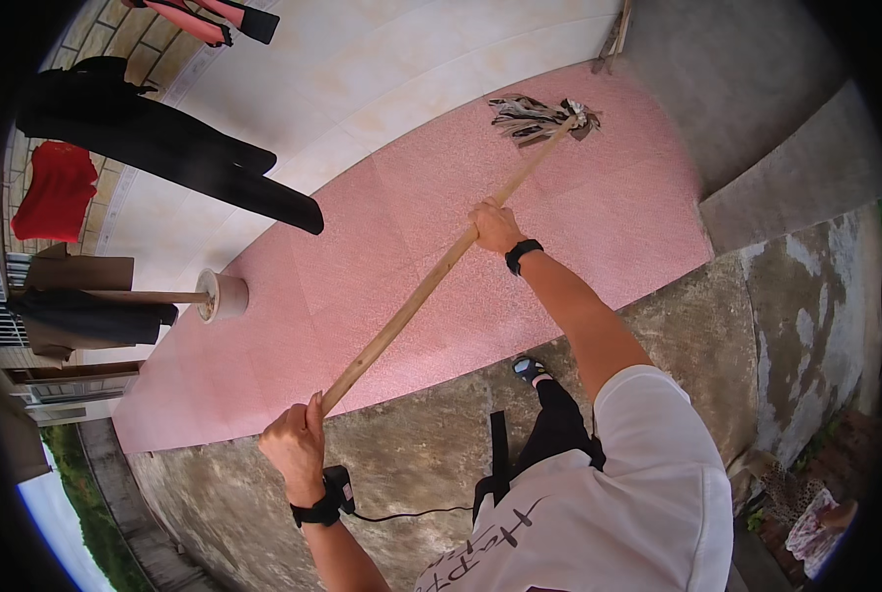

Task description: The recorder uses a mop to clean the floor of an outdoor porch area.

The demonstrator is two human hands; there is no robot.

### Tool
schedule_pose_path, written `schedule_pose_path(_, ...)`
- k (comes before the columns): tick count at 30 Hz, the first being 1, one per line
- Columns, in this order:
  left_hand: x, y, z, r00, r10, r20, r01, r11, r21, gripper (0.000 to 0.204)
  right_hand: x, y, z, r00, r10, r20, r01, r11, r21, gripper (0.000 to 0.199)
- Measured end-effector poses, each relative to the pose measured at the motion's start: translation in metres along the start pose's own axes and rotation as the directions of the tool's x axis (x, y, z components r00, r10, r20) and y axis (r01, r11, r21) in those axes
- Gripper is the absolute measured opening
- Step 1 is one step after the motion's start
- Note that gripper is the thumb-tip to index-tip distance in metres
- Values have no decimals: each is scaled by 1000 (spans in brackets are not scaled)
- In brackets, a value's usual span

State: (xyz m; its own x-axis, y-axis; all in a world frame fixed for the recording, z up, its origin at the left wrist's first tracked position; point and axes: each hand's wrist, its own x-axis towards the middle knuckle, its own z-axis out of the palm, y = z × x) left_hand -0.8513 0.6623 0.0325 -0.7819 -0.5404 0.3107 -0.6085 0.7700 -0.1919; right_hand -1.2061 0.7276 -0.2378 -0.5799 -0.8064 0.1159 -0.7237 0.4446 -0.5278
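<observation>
A long wooden-handled mop (416,299) slants across the view, from lower left up to the far right. My left hand (297,442) is closed round the near end of its handle. Further along, my right hand (497,227) wraps round the handle nearer the mop head. Strips of grey, black and beige cloth form the head, which lies on the pink tiled floor (362,257) near the far wall. Both wrists wear black bands, and a small black device with a cable sits at the left wrist.
Black trousers (154,138), a red cloth (56,192) and dark garments (95,306) hang at the left. A white bucket (226,295) with a wooden stick in it stands by the tiled wall (362,89). Rough concrete (411,459) borders the pink floor; a grey wall (727,89) rises far right.
</observation>
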Motion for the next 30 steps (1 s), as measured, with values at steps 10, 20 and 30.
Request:
schedule_pose_path(10,6,24,20,981,-21,192,47,990,-131,24,28,38,24,987,29,-158,-22,999,48,6)
schedule_pose_path(20,-93,-5,11,883,-278,378,318,947,-46,21,35,-51,106,951,-302,-75,309,944,115,7)
schedule_pose_path(30,-203,17,-108,646,-642,413,620,757,206,11,-32,-248,187,698,-667,262,600,744,295,13)
